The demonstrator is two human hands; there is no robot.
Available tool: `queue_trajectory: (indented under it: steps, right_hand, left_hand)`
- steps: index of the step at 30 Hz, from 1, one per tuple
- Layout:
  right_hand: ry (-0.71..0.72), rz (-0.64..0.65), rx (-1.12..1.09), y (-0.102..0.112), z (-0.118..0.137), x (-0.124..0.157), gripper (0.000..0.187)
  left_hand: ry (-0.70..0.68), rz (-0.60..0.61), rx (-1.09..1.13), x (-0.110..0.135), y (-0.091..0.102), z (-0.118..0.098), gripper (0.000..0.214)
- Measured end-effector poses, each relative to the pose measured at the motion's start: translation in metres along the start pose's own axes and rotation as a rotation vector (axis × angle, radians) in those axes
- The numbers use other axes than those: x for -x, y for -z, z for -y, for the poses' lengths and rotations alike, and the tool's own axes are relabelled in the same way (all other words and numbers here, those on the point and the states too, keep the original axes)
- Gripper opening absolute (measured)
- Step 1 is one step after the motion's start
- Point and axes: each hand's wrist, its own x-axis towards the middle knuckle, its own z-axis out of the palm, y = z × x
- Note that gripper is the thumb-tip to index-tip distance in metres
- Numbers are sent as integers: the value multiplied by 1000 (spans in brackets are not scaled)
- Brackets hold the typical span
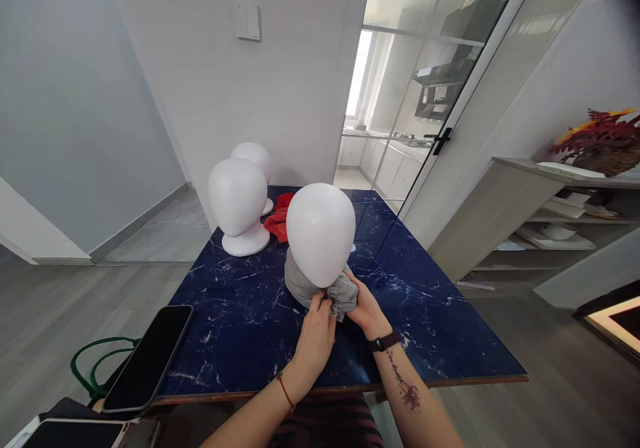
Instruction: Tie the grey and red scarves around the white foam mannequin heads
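A white mannequin head stands upright on the table in front of me. Grey cloth, seemingly a scarf, is wrapped around its neck and bunched at the front right. My left hand has its fingers closed on the cloth just below the chin. On the right side of the neck, my right hand grips the bunched part, with its fingertips hidden behind the fabric. The base of this head is covered by the cloth.
Two more white mannequin heads stand at the back left. A red cloth lies crumpled beside them on the dark blue marbled table. A black phone rests at the table's left front corner. Shelves stand to the right.
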Motion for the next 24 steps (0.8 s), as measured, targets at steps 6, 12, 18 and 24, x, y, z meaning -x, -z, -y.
queue_trajectory:
  steps: [6,12,18,24]
  right_hand:
    - [-52,-6,4,-2,0,-1,12]
    - [111,-265,92,-3,0,9,20]
    - [476,-399,591,4,3,49,45]
    - [583,-132,937,-7,4,62,45]
  left_hand:
    - [34,11,203,-7,-2,9,55]
    - [-82,98,165,-6,5,5,50]
    - [-142,100,157,-5,10,5,52]
    - [-140,91,180,-1,9,1,43]
